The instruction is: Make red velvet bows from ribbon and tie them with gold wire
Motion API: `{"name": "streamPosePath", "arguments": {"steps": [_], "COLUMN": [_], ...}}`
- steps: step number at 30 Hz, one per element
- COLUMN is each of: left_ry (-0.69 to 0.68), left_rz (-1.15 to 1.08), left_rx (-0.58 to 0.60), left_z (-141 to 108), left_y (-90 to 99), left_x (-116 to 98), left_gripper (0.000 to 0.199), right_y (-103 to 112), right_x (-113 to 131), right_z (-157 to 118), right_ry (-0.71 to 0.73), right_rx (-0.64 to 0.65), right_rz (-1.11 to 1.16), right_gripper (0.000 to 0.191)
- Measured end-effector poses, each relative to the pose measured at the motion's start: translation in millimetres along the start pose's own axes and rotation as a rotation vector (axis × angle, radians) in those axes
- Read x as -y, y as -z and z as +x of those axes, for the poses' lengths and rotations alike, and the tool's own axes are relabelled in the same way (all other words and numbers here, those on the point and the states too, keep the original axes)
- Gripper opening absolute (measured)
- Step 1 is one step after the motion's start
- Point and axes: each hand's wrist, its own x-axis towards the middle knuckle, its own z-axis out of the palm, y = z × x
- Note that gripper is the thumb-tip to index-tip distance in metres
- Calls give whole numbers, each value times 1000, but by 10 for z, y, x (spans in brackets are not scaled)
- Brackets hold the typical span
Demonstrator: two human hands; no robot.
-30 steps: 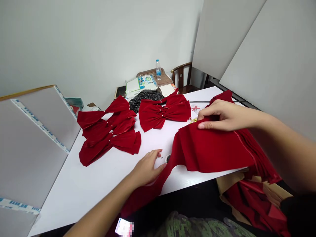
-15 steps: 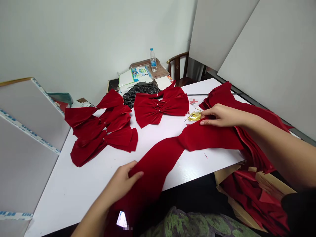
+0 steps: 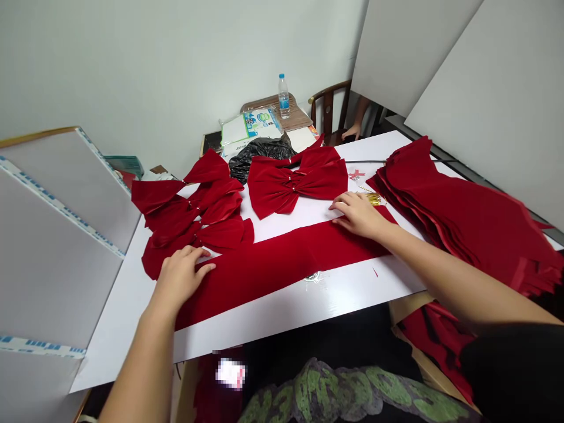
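A long strip of red velvet cloth (image 3: 264, 264) lies flat across the white table (image 3: 264, 323). At its left end, my left hand (image 3: 183, 273) rests on the upper edge, fingers and thumb apart. My right hand (image 3: 356, 214) is spread on the upper edge nearer the right end, fingers slightly bent. Gold twist ties (image 3: 373, 198) lie just beyond it. Several gathered red bows (image 3: 198, 205) overlap at the left, and more bows (image 3: 297, 182) lie at the back middle. On the right is a stack of red cloth pieces (image 3: 462, 205).
Behind the bows are a black plastic bag (image 3: 259, 154), a water bottle (image 3: 284, 100) and a wooden chair (image 3: 328, 108). Another person's hand (image 3: 353, 130) shows by the chair. A cardboard box (image 3: 429, 370) with red cloth stands below the table's front edge.
The red strip has gone from twisted and hanging over the front edge to lying flat. My left hand has moved up and left with its end. Another person's hand has appeared by the chair.
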Motion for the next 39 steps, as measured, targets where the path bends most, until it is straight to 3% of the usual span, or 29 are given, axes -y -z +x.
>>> {"name": "streamPosePath", "arguments": {"steps": [2,3,5,6,8,12,18,30,35,39], "left_ry": [-30,-104,-260,-307,-319,-268,-233,-269,-261,-194], "left_rz": [-36,-124,-294,-359,-456,-497,-506,-292,-509,-529], "left_rx": [-160,-129,59,163,244,222,186,52,177,173], "left_z": [-97,-147,-232,-261,-293,-274,-206,-245,-215,-129], "left_y": [-140,-215,-375,-455,-597,-724,-686,-701,-754,-817], "left_x": [-248,-405,-718,-845,-994,-895,-685,-834,-988,-951], "left_gripper": [29,27,24,23,21,21,30,26,23,26], "right_y": [-95,-135,-212,-251,-328,-416,-387,-387,-393,-407], "right_x": [212,314,478,530,565,445,336,430,426,386], "right_z": [-157,-247,-430,-516,-657,-797,-800,-738,-685,-655], "right_ry": [55,85,120,121,129,125,151,155,147,154], "right_rx": [-89,-93,-54,-34,-7,-25,-35,-106,-114,-131], "right_rz": [64,111,191,210,239,251,242,33,-1,2], "right_gripper": [26,25,25,27,31,36,39,34,35,30]}}
